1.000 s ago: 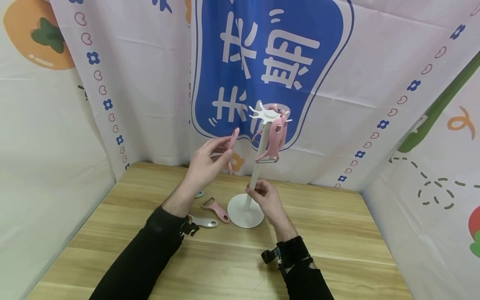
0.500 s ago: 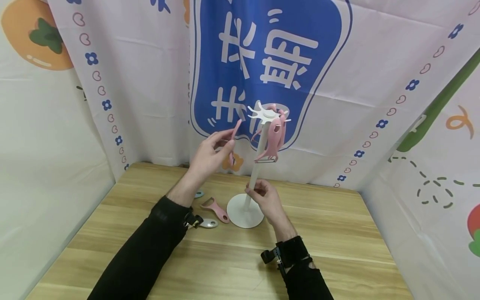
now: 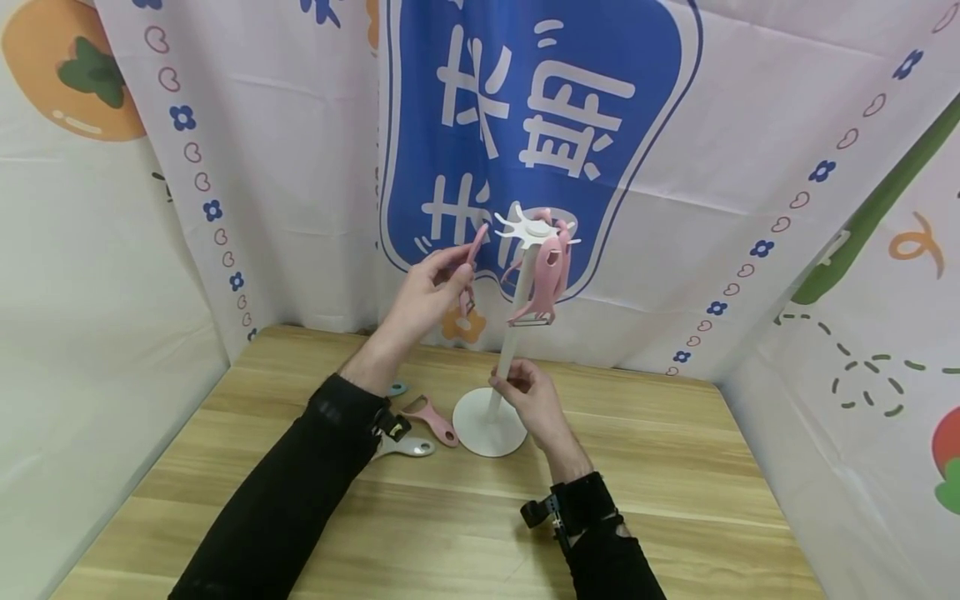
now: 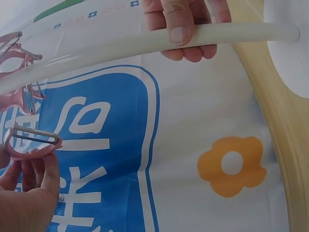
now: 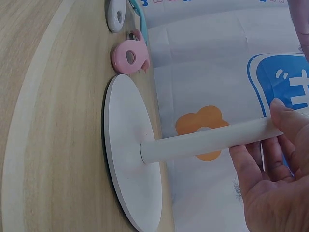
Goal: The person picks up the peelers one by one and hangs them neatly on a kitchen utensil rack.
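My left hand (image 3: 427, 292) pinches a pink peeler (image 3: 477, 243) by its handle, just left of the hooked top of a white stand (image 3: 491, 423). In the left wrist view the blade end of that held peeler (image 4: 33, 153) shows above the fingers. The right hand (image 3: 534, 398) grips the stand's pole low down, thumb on one side and fingers on the other, as the right wrist view also shows on the pole (image 5: 203, 142). Several pink peelers (image 3: 550, 275) hang from the hooks of the white top ring (image 3: 534, 229), mostly on its right side.
On the wooden table (image 3: 645, 467), left of the stand's base, lie a pink peeler (image 3: 435, 422), a pale grey peeler (image 3: 411, 447) and a light blue handle (image 3: 397, 388) partly hidden by the left arm. A printed cloth (image 3: 315, 192) hangs behind the table.
My left hand has risen and moved right with the pink peeler, bringing it close to the stand's hooks. The right hand keeps its place on the pole.
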Demonstrator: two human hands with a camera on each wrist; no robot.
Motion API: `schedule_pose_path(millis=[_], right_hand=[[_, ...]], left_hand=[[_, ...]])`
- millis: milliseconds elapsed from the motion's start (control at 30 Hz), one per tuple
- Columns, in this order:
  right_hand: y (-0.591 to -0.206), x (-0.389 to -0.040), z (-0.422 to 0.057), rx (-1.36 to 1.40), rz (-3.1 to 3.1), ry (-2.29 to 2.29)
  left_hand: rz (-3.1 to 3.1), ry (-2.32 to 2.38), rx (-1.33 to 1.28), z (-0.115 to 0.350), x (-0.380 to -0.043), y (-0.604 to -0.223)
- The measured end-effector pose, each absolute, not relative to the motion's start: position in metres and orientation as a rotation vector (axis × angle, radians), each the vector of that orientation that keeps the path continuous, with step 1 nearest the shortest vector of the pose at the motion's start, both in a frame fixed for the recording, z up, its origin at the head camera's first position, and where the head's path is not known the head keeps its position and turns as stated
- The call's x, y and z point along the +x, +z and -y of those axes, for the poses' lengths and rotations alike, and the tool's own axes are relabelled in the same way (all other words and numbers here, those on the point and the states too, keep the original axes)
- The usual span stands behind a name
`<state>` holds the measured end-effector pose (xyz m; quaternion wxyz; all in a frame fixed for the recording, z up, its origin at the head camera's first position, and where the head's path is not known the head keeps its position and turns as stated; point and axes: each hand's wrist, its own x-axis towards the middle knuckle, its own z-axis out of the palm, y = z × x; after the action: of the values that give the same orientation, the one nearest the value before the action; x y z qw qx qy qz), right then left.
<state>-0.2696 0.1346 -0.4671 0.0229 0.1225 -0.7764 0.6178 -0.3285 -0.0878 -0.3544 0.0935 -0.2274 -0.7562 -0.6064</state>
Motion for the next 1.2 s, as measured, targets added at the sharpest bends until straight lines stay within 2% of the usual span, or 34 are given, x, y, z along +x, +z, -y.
schedule_pose_path(millis=[1200], right_hand=[[-0.478, -0.275, -0.134, 0.356, 2.347, 1.989]], left_hand=[[2.245, -1.754, -0.7, 0.061, -0.342, -0.314]])
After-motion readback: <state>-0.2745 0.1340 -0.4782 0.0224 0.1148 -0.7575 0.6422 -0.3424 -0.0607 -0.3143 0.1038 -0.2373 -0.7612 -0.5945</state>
